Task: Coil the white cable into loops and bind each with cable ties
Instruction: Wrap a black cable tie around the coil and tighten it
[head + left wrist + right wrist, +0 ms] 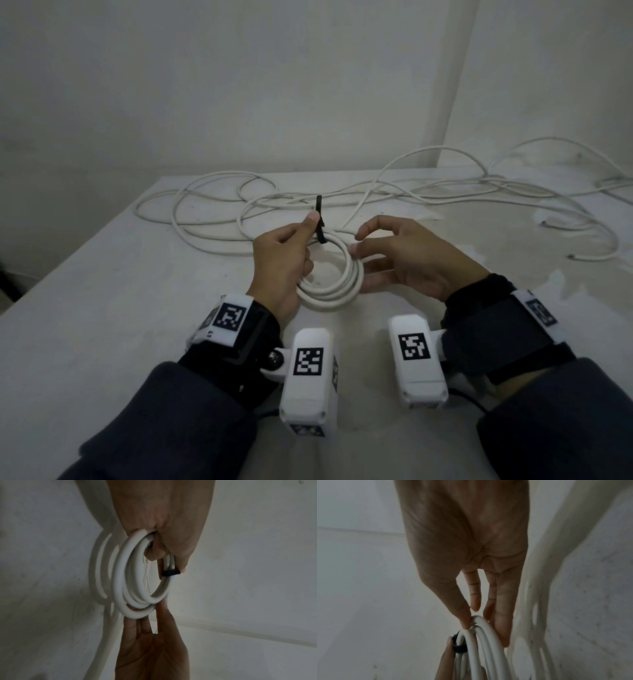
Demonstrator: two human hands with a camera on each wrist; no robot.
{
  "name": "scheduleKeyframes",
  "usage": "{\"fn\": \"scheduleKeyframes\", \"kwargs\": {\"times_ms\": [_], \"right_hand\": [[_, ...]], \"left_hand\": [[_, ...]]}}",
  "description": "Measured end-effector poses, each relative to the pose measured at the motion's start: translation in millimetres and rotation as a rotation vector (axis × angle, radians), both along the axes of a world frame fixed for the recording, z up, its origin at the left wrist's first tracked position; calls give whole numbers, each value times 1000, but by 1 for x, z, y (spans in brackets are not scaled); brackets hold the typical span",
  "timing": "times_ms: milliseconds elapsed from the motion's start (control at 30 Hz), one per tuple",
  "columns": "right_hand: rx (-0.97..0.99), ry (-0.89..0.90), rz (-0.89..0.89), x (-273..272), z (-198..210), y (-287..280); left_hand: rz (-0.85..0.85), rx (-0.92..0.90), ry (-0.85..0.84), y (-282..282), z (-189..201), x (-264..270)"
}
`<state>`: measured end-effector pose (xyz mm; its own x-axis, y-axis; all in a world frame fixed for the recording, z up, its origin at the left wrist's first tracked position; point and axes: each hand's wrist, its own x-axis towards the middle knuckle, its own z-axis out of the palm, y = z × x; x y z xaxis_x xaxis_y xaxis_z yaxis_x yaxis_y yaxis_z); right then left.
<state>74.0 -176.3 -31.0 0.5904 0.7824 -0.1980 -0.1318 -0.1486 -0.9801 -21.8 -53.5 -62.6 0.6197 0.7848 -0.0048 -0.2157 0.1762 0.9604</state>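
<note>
Dark sleeves (191,411), black wrist straps (507,329), white cameras (308,370) bearing seemingly coded markers.

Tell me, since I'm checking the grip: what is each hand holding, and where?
Left hand grips the coil at its left side, pinching the black tie. Right hand pinches the coil's right side.

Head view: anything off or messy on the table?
Mostly the uncoiled white cable: it sprawls in loose overlapping loops across the far side of the table. The coil in hand looks neat, with a black cable tie around it, its tail sticking up. No visible damage.
</note>
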Motion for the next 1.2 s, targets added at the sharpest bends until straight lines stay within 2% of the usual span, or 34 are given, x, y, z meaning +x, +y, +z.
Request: {"fn": "scheduleKeyframes", "kwargs": {"times_ms": [400,567,800,1067,1200], "right_hand": [[165,-320,-124,2,-6,3],[189,-423,-160,-1,-9,8],[156,-422,-148,-1,-7,7],[32,-512,-149,4,-7,6],[9,-417,-205,4,-5,7]], "left_hand": [[1,85,45,-3,-1,2],[-73,-39,28,-3,0,1],[-110,-34,8,-4,0,1],[-171,-44,13,-5,-2,1],[-253,39,40,-8,-1,0]]}}
